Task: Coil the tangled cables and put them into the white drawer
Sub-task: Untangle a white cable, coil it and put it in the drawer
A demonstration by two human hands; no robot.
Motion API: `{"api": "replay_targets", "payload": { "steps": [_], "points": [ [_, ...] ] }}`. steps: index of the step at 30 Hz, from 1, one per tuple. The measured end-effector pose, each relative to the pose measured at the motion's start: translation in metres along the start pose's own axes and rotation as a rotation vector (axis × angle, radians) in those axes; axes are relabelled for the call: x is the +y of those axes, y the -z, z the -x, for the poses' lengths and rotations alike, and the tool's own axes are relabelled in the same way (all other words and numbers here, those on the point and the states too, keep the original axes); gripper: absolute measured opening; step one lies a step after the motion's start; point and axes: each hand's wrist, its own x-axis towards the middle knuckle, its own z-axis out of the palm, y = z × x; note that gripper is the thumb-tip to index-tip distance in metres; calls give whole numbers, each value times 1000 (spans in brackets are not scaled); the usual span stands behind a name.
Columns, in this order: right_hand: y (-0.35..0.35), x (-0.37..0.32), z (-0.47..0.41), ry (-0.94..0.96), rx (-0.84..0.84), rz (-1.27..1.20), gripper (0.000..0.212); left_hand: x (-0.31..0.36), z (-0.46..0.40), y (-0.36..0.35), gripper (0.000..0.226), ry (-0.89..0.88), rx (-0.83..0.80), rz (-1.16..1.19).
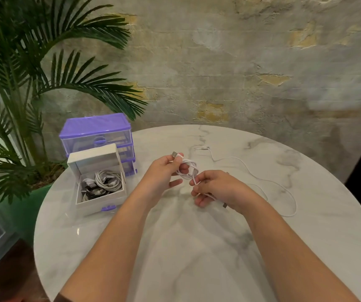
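My left hand (164, 171) grips a small coil of white cable (189, 170) above the middle of the table, with the metal USB plug (174, 154) sticking up past the thumb. My right hand (213, 188) pinches the same cable's free end just right of the coil; a dark plug shows under that wrist. Another white cable (262, 177) lies loose on the table to the right, snaking from the far middle to the right side. The white drawer (101, 198) stands pulled out at the left, holding several coiled white and black cables (102, 184).
A purple drawer unit (96, 131) stands behind the white drawer box at the table's left rear. The round marble table (197, 247) ends close to a rough wall. A palm plant (22, 83) in a green pot stands beyond the left edge.
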Motion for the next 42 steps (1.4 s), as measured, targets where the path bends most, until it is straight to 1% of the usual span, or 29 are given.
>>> {"api": "replay_targets", "payload": {
  "steps": [2,5,6,8,9,10,12,14,18,20,23,26,28,30,32,35,37,39,42],
  "points": [
    [-1,0,1,-32,19,93,9,-3,-1,0,16,-14,-5,-63],
    [-3,-5,4,-45,69,107,6,-5,-3,1,19,-19,-16,-76],
    [-3,-6,5,-38,81,106,10,-4,-3,2,19,-7,-22,-55],
    [-3,-6,3,-18,111,113,27,-1,-3,4,14,15,-57,11],
    [-3,-5,2,2,132,113,30,0,-2,5,10,18,-83,32],
    [-4,-4,1,24,153,109,29,2,-2,5,10,13,-106,32],
    [-3,-2,-1,62,180,99,27,3,-1,4,19,-5,-130,-11],
    [-3,-1,-2,87,179,102,25,2,-1,4,22,-15,-117,-33],
    [-1,-2,-2,121,150,65,17,-3,-7,9,32,18,-64,107],
    [0,-3,-1,142,121,36,14,-2,-8,12,30,24,-51,172],
    [1,-6,1,189,96,44,17,1,-6,12,16,42,-63,239],
    [1,-7,1,235,163,45,17,3,-5,10,18,39,-65,262],
    [1,-6,0,231,227,48,15,2,-5,11,14,24,-60,248],
    [2,-5,-1,216,286,66,16,2,-4,12,24,17,-52,202],
    [2,-5,-3,207,328,77,17,2,-3,12,22,9,-68,113],
    [3,-5,-4,205,380,110,17,0,-2,13,25,-23,-86,-84],
    [3,-4,-4,206,396,129,18,-1,-2,13,22,-49,-73,-166],
    [4,-4,-2,216,403,145,18,-1,-3,11,17,-76,-27,-178],
    [3,-6,0,254,352,137,14,0,-4,9,13,-106,49,-108]
  ]
}}
